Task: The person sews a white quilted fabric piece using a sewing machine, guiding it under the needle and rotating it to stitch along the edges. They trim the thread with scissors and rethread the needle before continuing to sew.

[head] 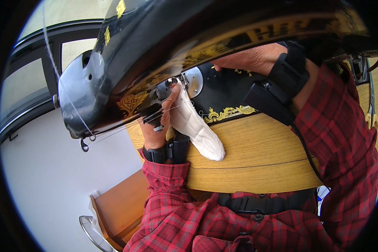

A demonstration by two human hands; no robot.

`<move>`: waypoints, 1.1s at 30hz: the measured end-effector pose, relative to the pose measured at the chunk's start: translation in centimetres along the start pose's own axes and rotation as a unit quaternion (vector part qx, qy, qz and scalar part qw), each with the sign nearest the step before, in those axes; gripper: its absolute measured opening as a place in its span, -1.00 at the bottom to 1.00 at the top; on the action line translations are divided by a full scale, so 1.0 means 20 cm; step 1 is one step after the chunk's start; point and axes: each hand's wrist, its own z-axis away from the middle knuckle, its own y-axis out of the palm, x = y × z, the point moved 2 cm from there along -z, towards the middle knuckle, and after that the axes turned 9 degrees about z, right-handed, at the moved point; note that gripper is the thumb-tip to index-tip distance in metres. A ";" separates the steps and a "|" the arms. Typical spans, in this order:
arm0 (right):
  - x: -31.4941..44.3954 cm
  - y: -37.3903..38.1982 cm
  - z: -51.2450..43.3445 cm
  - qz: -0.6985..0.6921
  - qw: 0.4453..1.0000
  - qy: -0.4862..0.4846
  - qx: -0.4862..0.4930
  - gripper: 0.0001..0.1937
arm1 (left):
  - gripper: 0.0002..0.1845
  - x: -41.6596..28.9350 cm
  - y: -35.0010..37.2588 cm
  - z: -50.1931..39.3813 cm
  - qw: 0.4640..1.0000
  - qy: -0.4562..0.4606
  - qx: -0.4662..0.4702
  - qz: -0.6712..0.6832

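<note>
A white quilted cloth insole [197,126] lies aslant, its narrow end beneath the presser foot [175,81] of a black sewing machine [151,47] with gold ornament. My left hand [167,108] rests along the left edge of the insole, a fingertip on it close to the foot; the machine's head and tension knob partly cover this hand, and its grip is not clear. Right of the round metal plate [195,82], my right hand [249,60] reaches behind the machine's arm, which hides most of the fingers. Thread [72,104] runs down past the machine's head.
The wooden table [252,157] has a curved front edge close to my body. Scissors [371,110] with yellowish handles lie at the far right. A brown wooden piece of furniture [123,208] stands at lower left, and a dark-framed window [34,72] is at upper left.
</note>
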 end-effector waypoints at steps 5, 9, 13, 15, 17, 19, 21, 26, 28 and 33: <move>0.01 0.02 0.00 -0.043 0.996 -0.065 -0.039 -0.78 | -0.79 0.03 -0.03 -0.01 1.000 0.010 -0.002 0.025; -0.01 0.01 -0.01 -0.002 1.000 0.007 -0.013 -0.79 | -0.80 0.05 -0.01 -0.01 0.988 -0.010 -0.013 0.154; -0.02 0.00 0.00 -0.037 0.998 -0.034 -0.023 -0.79 | -0.79 0.04 0.00 -0.01 0.989 -0.030 -0.019 0.142; -0.01 -0.01 0.01 -0.052 0.997 -0.053 -0.021 -0.79 | -0.78 0.02 0.00 -0.01 0.996 -0.012 -0.014 0.087; 0.00 -0.01 0.00 -0.055 0.997 -0.053 -0.010 -0.79 | -0.79 0.00 -0.01 -0.03 1.000 -0.003 -0.002 -0.013; 0.01 -0.01 -0.04 -0.034 0.999 -0.028 -0.003 -0.80 | -0.79 -0.02 -0.02 -0.03 1.000 0.021 -0.010 0.016; 0.02 0.00 -0.05 -0.010 1.000 0.011 -0.004 -0.80 | -0.80 -0.03 -0.02 -0.03 1.000 0.009 -0.015 0.024; 0.03 0.01 -0.04 -0.046 0.998 -0.029 -0.019 -0.81 | -0.81 -0.04 -0.02 -0.04 0.999 0.040 -0.014 -0.019; 0.03 0.00 -0.04 -0.064 0.996 -0.057 -0.025 -0.81 | -0.81 -0.05 -0.01 -0.04 0.999 0.026 -0.020 0.010; 0.02 -0.03 0.00 -0.043 0.998 -0.039 -0.014 -0.81 | -0.82 -0.07 0.03 -0.03 0.999 0.000 -0.024 0.039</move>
